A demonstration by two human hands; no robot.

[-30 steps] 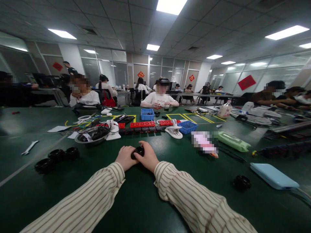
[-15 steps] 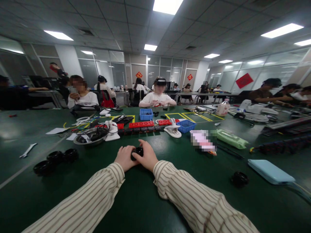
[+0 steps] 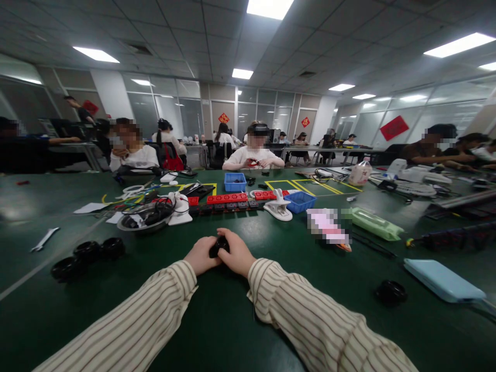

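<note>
Close above the green table, my left hand (image 3: 202, 255) and my right hand (image 3: 237, 252) are closed around one shiny black round part (image 3: 217, 247). It looks like a small ring or wheel; the fingers hide much of it. My right thumb lies across its near side, while the left hand grips it from the left. Several similar black ring-shaped parts (image 3: 87, 251) stand in a group on the left of the table. Another black ring-shaped part (image 3: 390, 292) lies apart on the right.
A wrench (image 3: 45, 239) lies far left. Beyond my hands are a metal bowl (image 3: 127, 225) of cables, a red-and-black strip (image 3: 227, 198), a white clip stand (image 3: 278, 207) and a blue bin (image 3: 299, 201). A light-blue case (image 3: 444, 280) lies right; a person (image 3: 253, 152) sits opposite.
My fingers have shifted slightly on the black round part, and the left fingers are more tucked in. The view has turned a little to the left.
</note>
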